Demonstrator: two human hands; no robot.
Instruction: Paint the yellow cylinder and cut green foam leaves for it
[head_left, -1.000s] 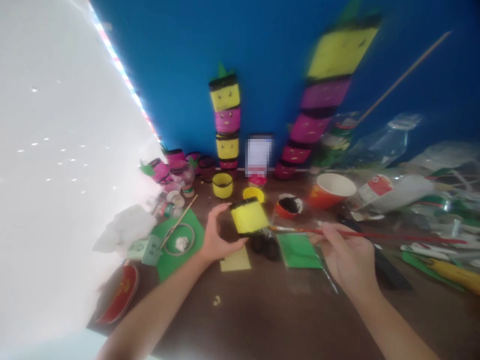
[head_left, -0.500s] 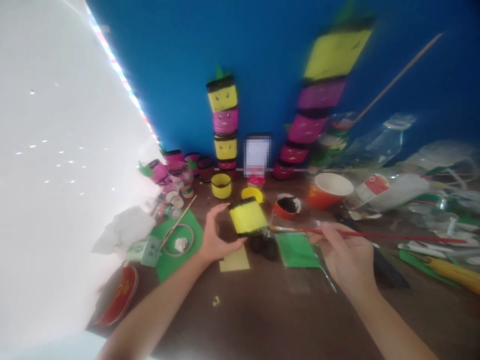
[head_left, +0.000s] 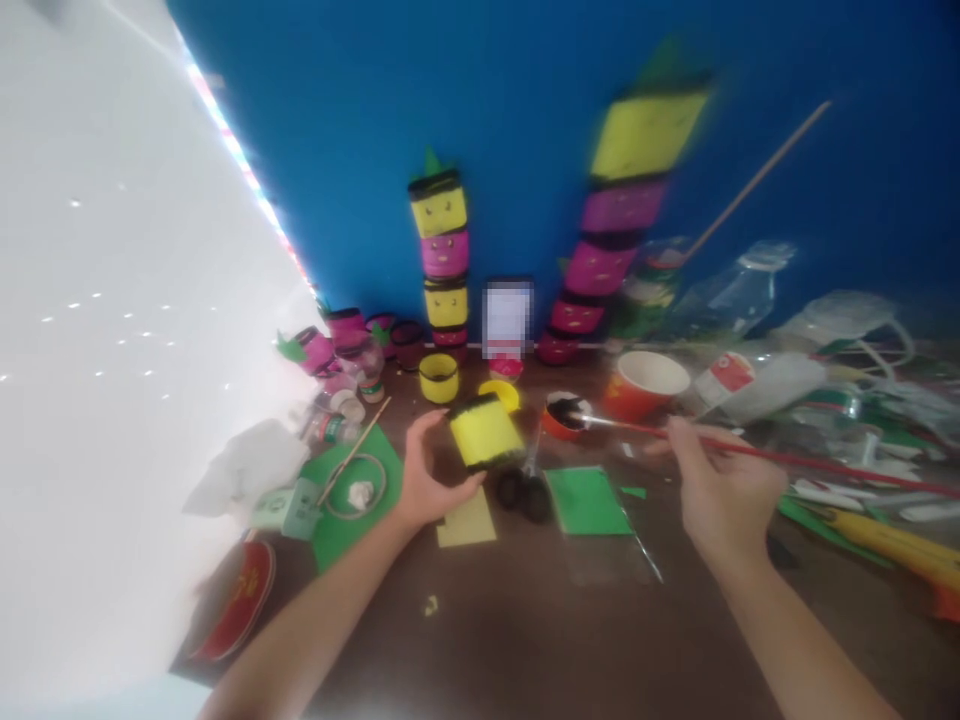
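Note:
My left hand [head_left: 431,475] grips a yellow cylinder [head_left: 486,433] with black-painted edges, thumb below and fingers above, holding it on its side over the table. Between the fingers of my right hand [head_left: 724,490] is a long red-handled paintbrush [head_left: 637,428]. The brush tip reaches into a small orange cup [head_left: 559,424] with black paint in it. Under and beside the cylinder lie black-handled scissors [head_left: 525,492], a pale yellow paper piece [head_left: 466,520] and a green paper square [head_left: 589,502].
Stacks of painted yellow and pink cylinders [head_left: 446,255] stand against the blue wall. A larger orange cup [head_left: 646,385] is behind the paint cup. Clear plastic bottles [head_left: 757,290] crowd the right side. Green paper with a ring [head_left: 356,484] lies at left, near a red lid [head_left: 240,600].
The brush tip has moved from beside the yellow cylinder into the paint cup, and my right hand has shifted right. My left hand still holds the cylinder. The view has shifted slightly.

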